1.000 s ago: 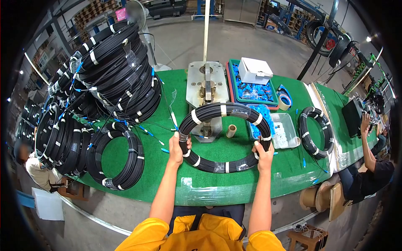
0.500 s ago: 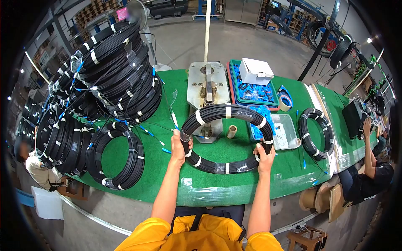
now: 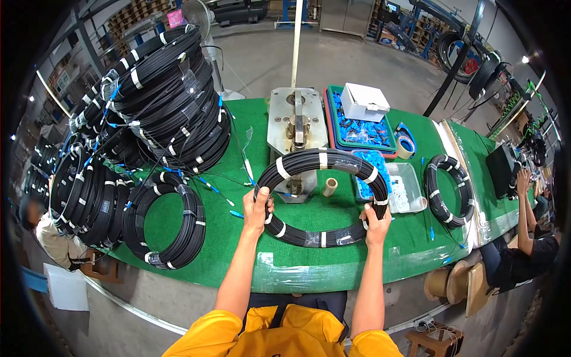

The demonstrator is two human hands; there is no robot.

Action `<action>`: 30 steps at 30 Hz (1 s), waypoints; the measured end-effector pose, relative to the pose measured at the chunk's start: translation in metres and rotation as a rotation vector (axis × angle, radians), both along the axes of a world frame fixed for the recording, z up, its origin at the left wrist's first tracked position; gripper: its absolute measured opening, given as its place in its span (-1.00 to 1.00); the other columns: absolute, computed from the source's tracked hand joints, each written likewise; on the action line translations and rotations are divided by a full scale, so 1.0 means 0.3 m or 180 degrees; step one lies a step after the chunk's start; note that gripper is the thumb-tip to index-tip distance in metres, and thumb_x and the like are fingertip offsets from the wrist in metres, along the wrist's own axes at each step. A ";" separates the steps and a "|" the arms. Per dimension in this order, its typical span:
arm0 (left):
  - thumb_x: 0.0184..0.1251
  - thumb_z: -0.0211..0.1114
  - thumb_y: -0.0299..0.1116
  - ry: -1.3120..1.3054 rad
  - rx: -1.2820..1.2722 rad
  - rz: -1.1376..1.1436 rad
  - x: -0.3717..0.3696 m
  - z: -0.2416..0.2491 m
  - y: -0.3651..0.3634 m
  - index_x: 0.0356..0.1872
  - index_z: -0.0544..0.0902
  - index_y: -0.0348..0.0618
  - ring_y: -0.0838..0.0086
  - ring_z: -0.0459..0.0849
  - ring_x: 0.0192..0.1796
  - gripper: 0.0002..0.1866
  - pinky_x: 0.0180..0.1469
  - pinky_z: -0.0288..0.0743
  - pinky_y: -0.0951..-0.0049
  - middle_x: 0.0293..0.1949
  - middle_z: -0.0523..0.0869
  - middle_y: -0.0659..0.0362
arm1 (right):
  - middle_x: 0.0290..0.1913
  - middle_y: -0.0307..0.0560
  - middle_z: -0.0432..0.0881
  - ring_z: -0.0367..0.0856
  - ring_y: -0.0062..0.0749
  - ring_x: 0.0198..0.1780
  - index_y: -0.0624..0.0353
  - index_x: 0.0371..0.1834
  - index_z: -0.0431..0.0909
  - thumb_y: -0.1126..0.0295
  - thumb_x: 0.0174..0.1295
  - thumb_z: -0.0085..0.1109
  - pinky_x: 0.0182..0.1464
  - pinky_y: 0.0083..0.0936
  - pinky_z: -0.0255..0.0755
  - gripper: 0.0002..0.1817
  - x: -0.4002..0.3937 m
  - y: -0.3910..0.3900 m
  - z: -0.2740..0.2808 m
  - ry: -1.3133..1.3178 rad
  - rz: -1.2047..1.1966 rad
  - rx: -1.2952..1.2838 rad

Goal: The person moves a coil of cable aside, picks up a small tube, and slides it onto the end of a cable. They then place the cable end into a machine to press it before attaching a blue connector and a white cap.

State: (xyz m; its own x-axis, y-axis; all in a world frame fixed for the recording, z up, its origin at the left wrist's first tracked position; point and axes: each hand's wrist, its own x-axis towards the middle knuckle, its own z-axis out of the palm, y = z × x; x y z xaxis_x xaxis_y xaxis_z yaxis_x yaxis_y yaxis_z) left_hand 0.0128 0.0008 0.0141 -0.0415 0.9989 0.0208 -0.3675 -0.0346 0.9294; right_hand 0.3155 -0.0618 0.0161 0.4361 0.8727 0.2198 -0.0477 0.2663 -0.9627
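A black cable coil (image 3: 297, 235) with white bands is held up, tilted, between my two hands above the green table (image 3: 321, 262). Wrapped round its left side is my left hand (image 3: 257, 209), and the thumb lies over the cable. My right hand (image 3: 376, 225) grips the lower right side. Behind the coil stands a metal fixture (image 3: 285, 128) with an upright bar, partly hidden by the coil. A small cardboard tube (image 3: 329, 187) shows through the coil's opening. Blue-tipped cable ends (image 3: 236, 214) lie just left of my left hand.
Tall stacks of black coils (image 3: 172, 101) fill the left, with a single coil (image 3: 134, 229) nearer. Blue parts in a green tray (image 3: 389, 140), a white box (image 3: 364, 102), a clear tub (image 3: 410, 202) and tape (image 3: 406, 146) stand right. Another coil (image 3: 433, 196) lies farther right; co-workers sit both sides.
My left thumb has shifted up and over the cable on the coil's left side. The coil and my right hand are nearly where they were.
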 end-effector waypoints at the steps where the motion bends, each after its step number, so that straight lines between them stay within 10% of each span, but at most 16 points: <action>1: 0.26 0.37 0.18 0.0002 -0.0004 0.0001 -0.001 -0.007 0.001 -0.34 0.50 -0.22 0.60 0.43 -0.59 -0.44 -0.53 0.34 0.55 -0.60 0.46 0.27 | -0.47 -0.21 0.52 0.47 -0.56 -0.51 0.28 -0.02 0.49 0.47 0.25 0.26 -0.41 -0.53 0.38 -0.73 0.003 -0.002 -0.002 0.0009 0.0020 0.0004; 23: 0.19 0.46 0.06 0.0626 0.0572 -0.0383 -0.051 -0.048 -0.017 -0.16 0.50 -0.24 0.52 0.56 -0.43 -0.45 -0.33 0.48 0.49 -0.48 0.54 0.23 | -0.43 -0.21 0.54 0.51 -0.55 -0.49 0.26 0.03 0.50 0.42 0.22 0.29 -0.40 -0.54 0.41 -0.67 -0.009 -0.043 0.016 0.0023 -0.0037 -0.0155; 26: 0.20 0.41 -0.38 0.0195 -0.0052 -0.0167 -0.006 -0.094 -0.088 -0.10 0.49 -0.20 0.47 0.61 -0.35 -0.67 -0.12 0.66 0.27 -0.36 0.57 0.20 | -0.36 -0.24 0.58 0.55 -0.59 -0.40 0.21 -0.10 0.50 0.47 0.17 0.33 -0.29 -0.59 0.45 -0.73 -0.022 -0.100 -0.018 0.0602 0.0080 -0.0003; 30: 0.32 0.33 -0.39 -0.0456 0.0108 0.0338 0.094 -0.121 -0.106 -0.08 0.48 -0.20 0.49 0.55 -0.44 -0.75 -0.25 0.64 0.31 -0.40 0.52 0.22 | -0.29 -0.24 0.57 0.59 -0.56 -0.36 0.18 -0.09 0.46 0.51 0.21 0.32 -0.23 -0.57 0.51 -0.74 -0.082 -0.145 -0.104 0.0704 -0.0365 -0.0070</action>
State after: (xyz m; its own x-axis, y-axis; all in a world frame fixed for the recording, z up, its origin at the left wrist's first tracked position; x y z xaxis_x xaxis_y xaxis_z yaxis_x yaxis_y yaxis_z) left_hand 0.0409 -0.0310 -0.0222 -0.1516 0.9876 0.0407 -0.4887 -0.1107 0.8654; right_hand 0.2911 -0.1053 -0.0150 0.5678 0.8182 0.0896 -0.2285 0.2613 -0.9378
